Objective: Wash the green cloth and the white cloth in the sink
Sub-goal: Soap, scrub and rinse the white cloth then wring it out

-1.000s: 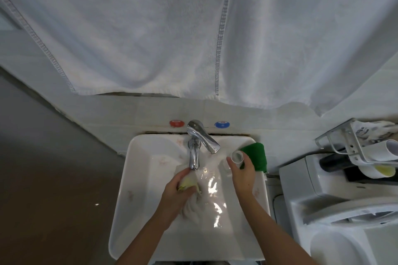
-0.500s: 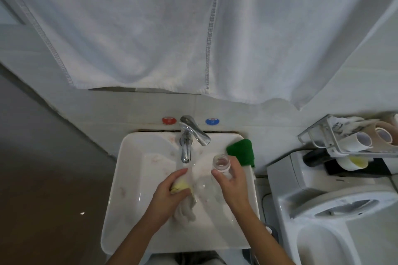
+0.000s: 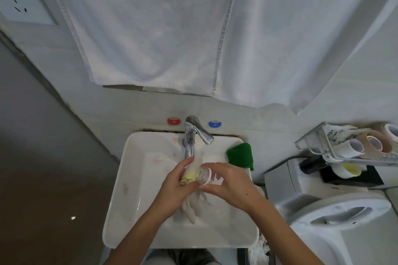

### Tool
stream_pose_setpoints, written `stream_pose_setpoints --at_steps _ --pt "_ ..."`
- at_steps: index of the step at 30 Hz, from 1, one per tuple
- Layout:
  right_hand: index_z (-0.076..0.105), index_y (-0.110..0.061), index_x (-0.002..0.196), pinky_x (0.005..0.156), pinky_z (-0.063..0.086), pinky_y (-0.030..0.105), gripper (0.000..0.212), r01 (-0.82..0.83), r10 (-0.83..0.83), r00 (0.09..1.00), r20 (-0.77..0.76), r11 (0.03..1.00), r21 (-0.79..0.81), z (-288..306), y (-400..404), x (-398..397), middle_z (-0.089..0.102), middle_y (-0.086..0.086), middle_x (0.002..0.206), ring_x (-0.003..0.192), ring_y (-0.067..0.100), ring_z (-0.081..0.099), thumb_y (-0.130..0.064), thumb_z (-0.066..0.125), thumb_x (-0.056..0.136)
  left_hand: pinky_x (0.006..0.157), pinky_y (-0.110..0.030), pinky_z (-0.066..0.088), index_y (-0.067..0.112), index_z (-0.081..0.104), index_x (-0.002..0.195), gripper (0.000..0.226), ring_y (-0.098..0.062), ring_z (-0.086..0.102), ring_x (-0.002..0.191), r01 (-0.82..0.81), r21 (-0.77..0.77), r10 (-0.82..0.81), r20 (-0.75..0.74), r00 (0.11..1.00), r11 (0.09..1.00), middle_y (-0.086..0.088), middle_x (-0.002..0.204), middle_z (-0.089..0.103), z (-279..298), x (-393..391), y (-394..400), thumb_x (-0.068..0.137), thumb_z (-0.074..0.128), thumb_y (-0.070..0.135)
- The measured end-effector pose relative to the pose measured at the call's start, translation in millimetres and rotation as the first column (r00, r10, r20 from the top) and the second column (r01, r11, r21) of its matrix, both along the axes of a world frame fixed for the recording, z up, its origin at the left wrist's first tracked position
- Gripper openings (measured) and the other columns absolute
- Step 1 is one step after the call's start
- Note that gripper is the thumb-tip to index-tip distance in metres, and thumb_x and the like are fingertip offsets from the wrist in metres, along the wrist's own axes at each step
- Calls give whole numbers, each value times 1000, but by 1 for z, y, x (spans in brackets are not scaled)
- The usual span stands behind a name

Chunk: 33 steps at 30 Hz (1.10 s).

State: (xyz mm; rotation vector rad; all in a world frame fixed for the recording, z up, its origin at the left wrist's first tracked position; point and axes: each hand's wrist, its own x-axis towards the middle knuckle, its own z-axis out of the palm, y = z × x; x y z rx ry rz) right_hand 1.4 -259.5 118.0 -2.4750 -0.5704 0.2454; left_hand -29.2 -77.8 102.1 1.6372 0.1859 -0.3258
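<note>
White cloth, wet and bunched, was held over the basin of the sink, just below the spout of the chrome tap; its tail hung down from the grip toward the basin floor, and a yellow-tinted patch was seen at its upper end. It was gripped by the left hand, the fingers curled round the bunched upper end. A small clear bottle was pinched between the thumb and fingers of the right hand and was tilted with its mouth toward the yellow patch, touching or just beside it; which of the two could not be told. Green cloth was recorded folded on the right rear rim of the sink, apart from both hands. Red and blue round caps were noted on the wall behind the tap, to either side of it. A large white towel was hung across the wall above. To the right, a wire rack holding rolls of tape was recorded, with a white appliance below it.
</note>
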Motion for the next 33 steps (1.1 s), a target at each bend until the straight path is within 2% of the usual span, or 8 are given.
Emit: stream_pose_setpoints --at_steps 4,7,11,14,23,30,33 --pt "58 -31 131 73 44 25 60 -28 30 999 30 997 -73 8 5 -1 69 -8 101 84 6 55 -64 62 80 78 -8 46 31 48 131 56 9 58 102 29 4 -29 -15 999 1000 13 124 57 -3 -5 1 86 65 3" --pt "54 -32 134 76 46 28 62 -67 69 998 6 985 -158 14 10 -2 68 -6 105 92 13 60 -65 60 82 77 -10 47 32 47 131 57 10 58 99 45 14 -44 -28 999 999 14 122 57 -5 -9 4 86 64 2" --pt "56 -31 131 78 48 30 60 -112 115 993 -2 958 -264 18 16 -3 67 -4 106 94 15 60 -66 55 83 76 -9 46 34 46 131 57 11 57 97 59 16 -58 -49 997 998 15 120 56 -7 -12 8 86 63 3" --pt "55 -31 132 76 46 31 61 -124 131 991 3 943 -308 19 20 -2 67 -3 105 95 17 61 -68 54 83 76 -10 46 31 46 133 57 6 59 99 64 18 -63 -57 996 998 12 120 57 -9 -13 10 86 64 4" --pt "50 -34 135 77 49 32 64 -161 182 983 20 911 -380 20 28 2 68 -4 106 92 16 61 -71 51 84 76 -7 45 29 47 133 57 -3 58 103 35 13 -34 -63 997 999 7 120 58 -12 -14 14 84 67 6" --pt "49 -34 138 72 44 29 66 -177 196 981 7 898 -403 22 30 8 68 -3 106 92 16 62 -71 50 84 75 -10 46 23 48 134 57 2 60 97 17 -6 -17 -70 997 1000 7 117 60 -12 -11 13 84 66 2" --pt "48 -34 139 70 40 27 66 -179 192 981 -8 897 -405 24 30 10 68 -3 108 94 16 61 -71 51 84 74 -8 46 25 48 132 56 5 59 98 12 -13 -13 -76 997 1000 11 118 58 -11 -9 11 84 67 3"
